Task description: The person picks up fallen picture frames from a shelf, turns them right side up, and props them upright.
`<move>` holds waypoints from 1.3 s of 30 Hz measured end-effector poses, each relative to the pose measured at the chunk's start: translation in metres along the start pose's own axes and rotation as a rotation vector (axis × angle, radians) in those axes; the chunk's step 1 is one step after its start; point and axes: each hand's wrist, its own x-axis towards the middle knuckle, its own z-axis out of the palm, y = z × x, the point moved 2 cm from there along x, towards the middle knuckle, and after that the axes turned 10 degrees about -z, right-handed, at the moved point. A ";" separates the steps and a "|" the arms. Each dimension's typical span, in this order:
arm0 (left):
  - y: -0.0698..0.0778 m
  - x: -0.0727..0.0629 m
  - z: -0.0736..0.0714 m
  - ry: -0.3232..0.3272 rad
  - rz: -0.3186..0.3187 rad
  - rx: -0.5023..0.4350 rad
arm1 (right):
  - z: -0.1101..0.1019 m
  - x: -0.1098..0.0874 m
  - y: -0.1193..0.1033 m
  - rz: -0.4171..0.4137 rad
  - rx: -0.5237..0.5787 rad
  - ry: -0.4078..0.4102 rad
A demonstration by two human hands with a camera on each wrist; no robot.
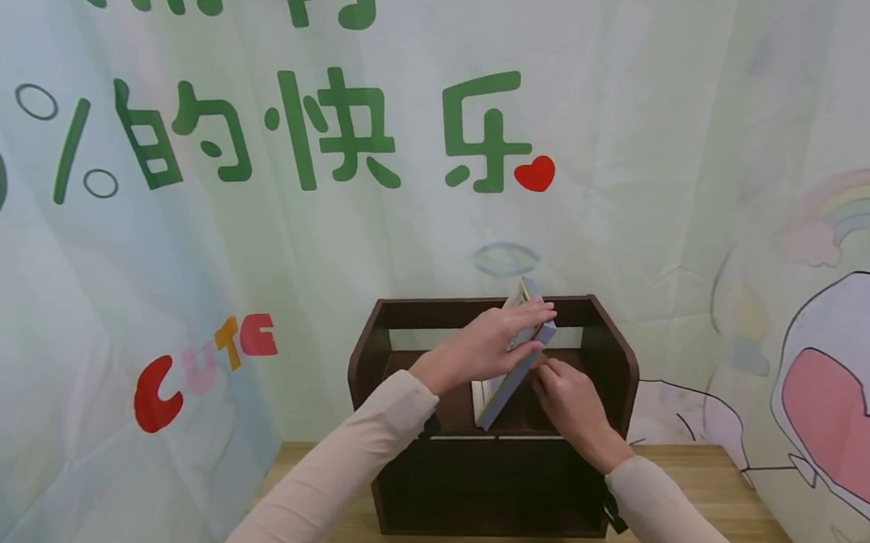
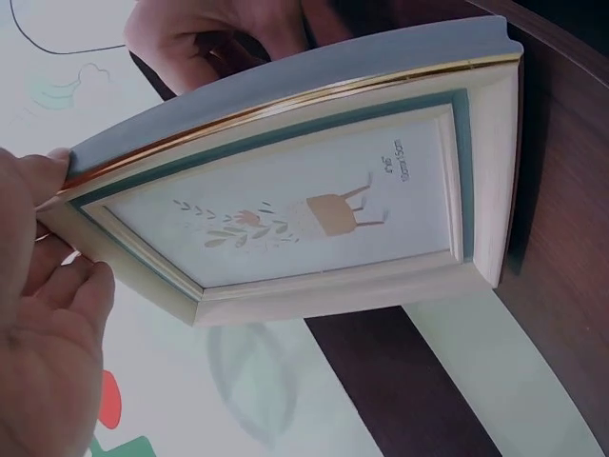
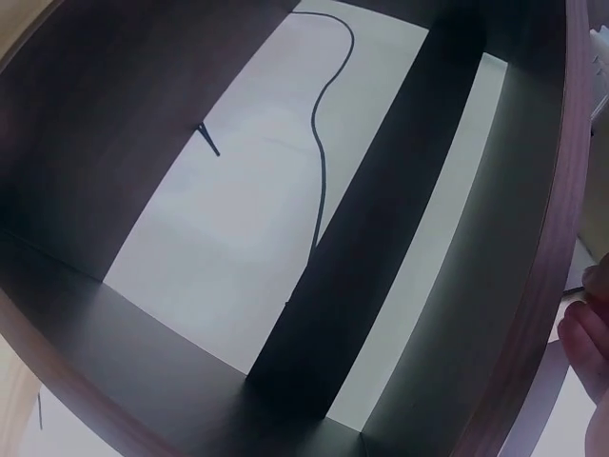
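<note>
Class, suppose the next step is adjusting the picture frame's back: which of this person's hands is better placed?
Probably the right hand: its curled fingers are behind the picture frame, while the left hand is occupied holding the frame's upper end.

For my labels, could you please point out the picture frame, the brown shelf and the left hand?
Picture frame (image 2: 309, 205): left wrist view, printed insert.
Brown shelf (image 1: 615, 364): head view, right side panel.
Left hand (image 1: 479, 342): head view, back.

Pale printed cloth (image 1: 630, 150) hung behind and beside a wood-grained tabletop (image 1: 710, 478), bearing green characters (image 1: 297, 129), a small red heart (image 1: 535, 173), the multicoloured word "CUTE" (image 1: 200, 384), a faint rainbow (image 1: 857, 197) and, below it, a large pink heart (image 1: 837, 410).
</note>
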 end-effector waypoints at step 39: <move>-0.019 -0.013 -0.014 0.254 -0.226 -0.239 | -0.023 0.003 -0.019 0.140 0.063 0.055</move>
